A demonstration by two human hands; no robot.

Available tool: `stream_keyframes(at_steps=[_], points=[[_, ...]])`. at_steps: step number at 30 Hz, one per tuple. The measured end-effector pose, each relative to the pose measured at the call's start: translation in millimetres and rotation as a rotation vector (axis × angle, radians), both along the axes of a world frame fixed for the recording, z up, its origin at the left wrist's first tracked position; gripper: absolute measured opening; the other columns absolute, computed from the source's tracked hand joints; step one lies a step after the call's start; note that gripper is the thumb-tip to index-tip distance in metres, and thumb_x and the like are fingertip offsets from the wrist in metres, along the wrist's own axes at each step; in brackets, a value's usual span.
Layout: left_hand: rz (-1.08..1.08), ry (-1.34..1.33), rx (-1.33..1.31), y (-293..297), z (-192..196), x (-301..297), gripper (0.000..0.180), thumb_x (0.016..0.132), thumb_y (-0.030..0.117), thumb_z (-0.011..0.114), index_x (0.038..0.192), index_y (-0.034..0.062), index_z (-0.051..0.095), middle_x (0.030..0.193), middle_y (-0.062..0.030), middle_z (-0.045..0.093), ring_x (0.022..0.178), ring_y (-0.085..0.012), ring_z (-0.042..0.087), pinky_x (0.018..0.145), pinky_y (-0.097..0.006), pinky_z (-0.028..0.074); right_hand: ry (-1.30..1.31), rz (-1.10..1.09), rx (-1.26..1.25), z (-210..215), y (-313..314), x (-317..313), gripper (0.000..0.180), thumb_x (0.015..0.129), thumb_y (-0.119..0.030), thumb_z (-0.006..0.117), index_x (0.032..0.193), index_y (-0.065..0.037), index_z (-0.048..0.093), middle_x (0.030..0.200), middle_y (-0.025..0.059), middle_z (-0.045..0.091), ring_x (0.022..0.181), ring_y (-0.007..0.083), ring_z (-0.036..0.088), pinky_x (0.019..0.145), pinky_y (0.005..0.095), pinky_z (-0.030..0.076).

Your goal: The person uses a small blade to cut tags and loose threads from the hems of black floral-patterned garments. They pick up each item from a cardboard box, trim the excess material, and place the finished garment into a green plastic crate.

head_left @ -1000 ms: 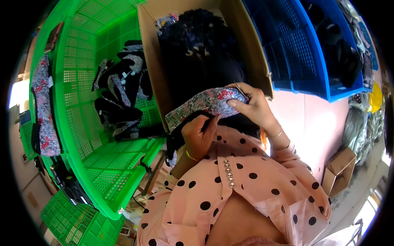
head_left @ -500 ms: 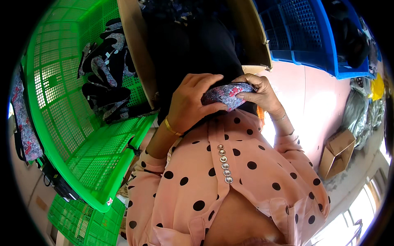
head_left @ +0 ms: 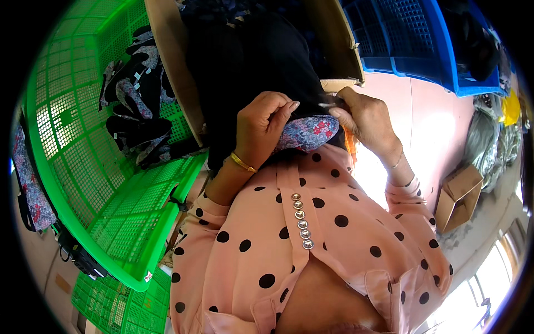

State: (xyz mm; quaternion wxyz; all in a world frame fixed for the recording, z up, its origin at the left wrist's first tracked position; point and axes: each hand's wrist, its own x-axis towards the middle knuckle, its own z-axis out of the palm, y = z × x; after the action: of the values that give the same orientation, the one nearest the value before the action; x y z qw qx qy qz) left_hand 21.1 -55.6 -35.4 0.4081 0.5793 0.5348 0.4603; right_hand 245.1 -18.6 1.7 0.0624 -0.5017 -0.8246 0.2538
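A padded floral piece (head_left: 310, 132), blue-grey with red flowers, lies across my lap against the dark trousers. My left hand (head_left: 262, 123) is closed over its left end, thumb and forefinger pinched together; whatever they hold is too small to make out. To the right, my right hand (head_left: 371, 118) is closed on a small dark tool (head_left: 332, 102) with a shiny tip pointing left, just above the floral piece. The tool's exact kind is unclear, since the fingers cover most of it.
A green plastic crate (head_left: 83, 195) on the left holds several black and floral pieces (head_left: 136, 94). An open cardboard box (head_left: 175, 61) stands ahead, around my legs. At the far right are a blue crate (head_left: 409, 42), a small cardboard box (head_left: 459, 197) and clear plastic bags (head_left: 486, 145).
My right hand has let go of the floral piece's right end and now holds the small dark tool. My left fingers have drawn together into a pinch. The floral piece stays on my lap.
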Motion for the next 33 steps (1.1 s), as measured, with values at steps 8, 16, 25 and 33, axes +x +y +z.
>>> stream_keyframes(at_steps=[8, 16, 25, 33], points=[[-0.007, 0.107, 0.089, -2.6, 5.1, 2.8, 0.009, 0.084, 0.005, 0.070, 0.082, 0.0004, 0.063, 0.083, -0.0106, 0.063, 0.060, -0.0208, 0.060, 0.054, -0.028, 0.047, -0.196, 0.310, 0.017, 20.1, 9.2, -25.5, 0.044, 0.085, -0.051, 0.060, 0.076, -0.008, 0.059, 0.057, 0.0061, 0.060, 0.055, 0.0233, 0.064, 0.050, 0.0304, 0.048], [0.109, -0.123, -0.116, -5.8, -4.7, 2.4, 0.013, 0.090, 0.006, 0.064, 0.080, -0.0020, 0.059, 0.081, -0.0104, 0.066, 0.059, -0.0154, 0.066, 0.051, -0.023, 0.049, 0.141, -0.030, -0.278, -9.1, 14.1, -1.4, 0.049, 0.088, -0.051, 0.058, 0.089, -0.003, 0.063, 0.062, 0.0074, 0.059, 0.058, 0.0211, 0.061, 0.055, 0.0308, 0.047], [-0.184, -0.302, -0.296, 4.1, -1.3, -17.6, 0.056, 0.095, 0.026, 0.060, 0.139, 0.0000, 0.038, 0.131, -0.0144, 0.055, 0.105, -0.0200, 0.062, 0.084, -0.029, 0.051, 0.586, -0.337, -0.766, -43.6, -26.1, 26.0, 0.036, 0.078, -0.029, 0.080, 0.097, -0.002, 0.066, 0.077, 0.0020, 0.057, 0.070, 0.0090, 0.051, 0.063, 0.0241, 0.043], [-0.538, 0.417, -0.151, 9.0, 16.8, 2.5, 0.073, 0.074, 0.023, 0.079, 0.135, 0.0036, 0.046, 0.123, -0.0162, 0.059, 0.109, -0.0305, 0.059, 0.095, -0.034, 0.045, 0.567, -0.226, -0.605, -29.0, -8.5, -8.0, 0.023, 0.090, -0.023, 0.069, 0.096, -0.002, 0.063, 0.066, -0.0035, 0.048, 0.061, 0.0045, 0.041, 0.054, 0.0223, 0.035]])
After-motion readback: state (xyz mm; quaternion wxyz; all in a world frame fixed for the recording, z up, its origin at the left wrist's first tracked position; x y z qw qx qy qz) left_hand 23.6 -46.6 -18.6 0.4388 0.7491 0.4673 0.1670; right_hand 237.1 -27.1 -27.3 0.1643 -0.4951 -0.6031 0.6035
